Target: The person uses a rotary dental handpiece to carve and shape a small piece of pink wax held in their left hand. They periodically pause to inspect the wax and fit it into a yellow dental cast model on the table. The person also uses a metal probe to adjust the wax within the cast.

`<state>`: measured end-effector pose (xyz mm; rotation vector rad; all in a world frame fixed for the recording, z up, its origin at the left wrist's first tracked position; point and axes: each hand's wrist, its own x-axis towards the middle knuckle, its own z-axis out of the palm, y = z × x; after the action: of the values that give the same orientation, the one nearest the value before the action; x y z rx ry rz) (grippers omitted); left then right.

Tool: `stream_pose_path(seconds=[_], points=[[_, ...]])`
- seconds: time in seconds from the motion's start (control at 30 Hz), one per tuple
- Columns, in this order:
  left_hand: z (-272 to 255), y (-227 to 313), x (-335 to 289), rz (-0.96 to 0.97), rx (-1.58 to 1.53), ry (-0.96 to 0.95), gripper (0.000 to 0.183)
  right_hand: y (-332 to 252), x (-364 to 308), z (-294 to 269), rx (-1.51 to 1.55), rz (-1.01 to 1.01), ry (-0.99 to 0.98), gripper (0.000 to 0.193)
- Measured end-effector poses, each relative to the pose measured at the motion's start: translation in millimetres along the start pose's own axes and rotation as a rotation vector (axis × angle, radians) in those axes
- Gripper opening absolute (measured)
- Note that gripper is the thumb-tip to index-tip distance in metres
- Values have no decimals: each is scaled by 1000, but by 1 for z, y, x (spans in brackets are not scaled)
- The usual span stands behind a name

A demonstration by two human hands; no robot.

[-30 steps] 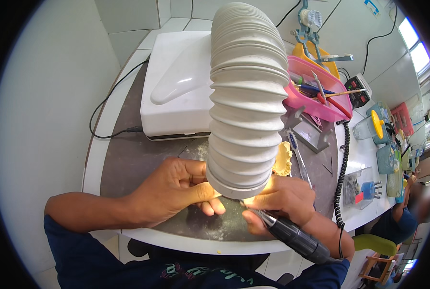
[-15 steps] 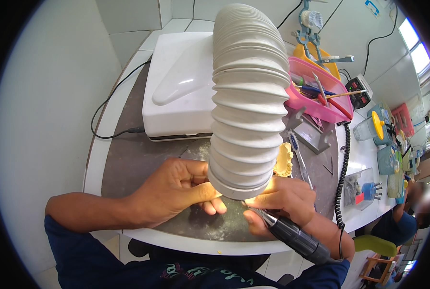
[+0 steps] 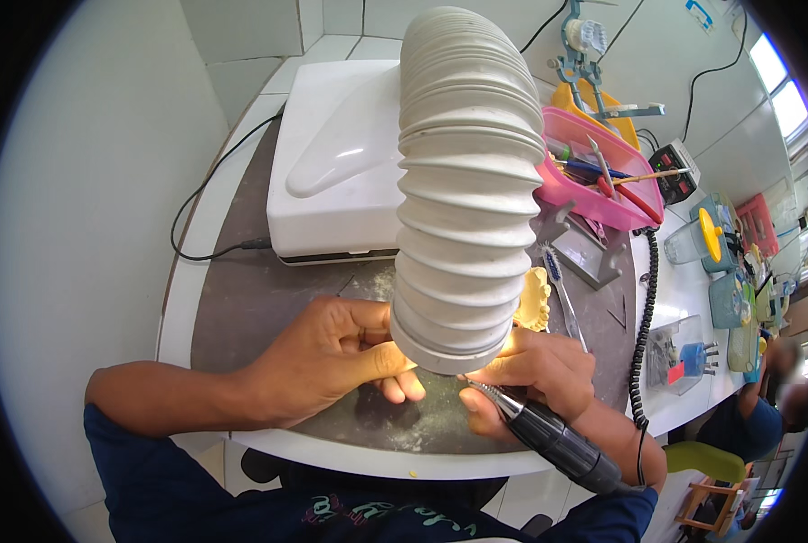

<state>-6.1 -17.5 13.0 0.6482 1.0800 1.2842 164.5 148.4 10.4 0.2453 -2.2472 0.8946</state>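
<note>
My right hand (image 3: 549, 369) is closed around a black rotary handpiece (image 3: 562, 443) with a silver nose, its tip pointing up and left beneath the ribbed hose. My left hand (image 3: 332, 362) has its thumb and fingers drawn together by the left of the hose mouth. Whatever it pinches is hidden behind the hose. A large off-white ribbed suction hose (image 3: 463, 208) hangs over the work spot, its mouth between my hands, with bright light beneath. Just beyond my right hand lies a yellow dental cast (image 3: 534, 303), partly covered by the hose.
A white box-shaped unit (image 3: 336, 172) stands behind my left hand. At the back right are a pink tray (image 3: 594, 204) of tools, a grey stand (image 3: 585, 249) and a toothbrush (image 3: 562, 290). A coiled black cord (image 3: 650, 335) runs along the right edge. Pale dust marks the mat (image 3: 241, 317).
My right hand and the handpiece have shifted very slightly, with the tip a little higher and further right. My left hand keeps its place.
</note>
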Motion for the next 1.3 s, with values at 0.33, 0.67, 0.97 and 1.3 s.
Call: stream_pose_path(seconds=[0.33,0.67,0.97,1.3], points=[[0,0,0,2,-3,8,22,0,1,0,16,3,-1,21],[1,0,0,4,0,21,21,-1,-1,-1,31,-4,-18,20],[0,-3,0,9,10,19,20,2,1,1,2,-21,18,20],[-1,-2,1,15,7,14,22,1,0,-1,11,-4,2,20]])
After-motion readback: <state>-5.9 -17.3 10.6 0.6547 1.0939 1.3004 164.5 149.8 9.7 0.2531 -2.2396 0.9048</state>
